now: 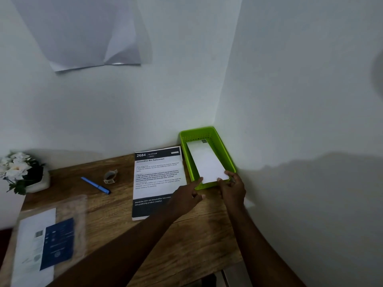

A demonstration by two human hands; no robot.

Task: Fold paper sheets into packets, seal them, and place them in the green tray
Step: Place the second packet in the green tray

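A folded white paper packet [207, 160] lies lengthwise in the green tray [221, 148] at the back right corner of the wooden table, its near end over the tray's front rim. My right hand [232, 188] holds the packet's near end, fingers curled at its right corner and lower edge. My left hand [187, 195] reaches in from the left, with its index finger touching the packet's near left corner. A small piece of tape shows at the packet's far end.
A printed instruction sheet [158, 179] lies left of the tray. Farther left are a tape roll [110, 177], a blue pen [95, 185] and a white flower pot [22, 172]. Papers in a plastic sleeve [45, 245] lie at the near left. Walls close the corner.
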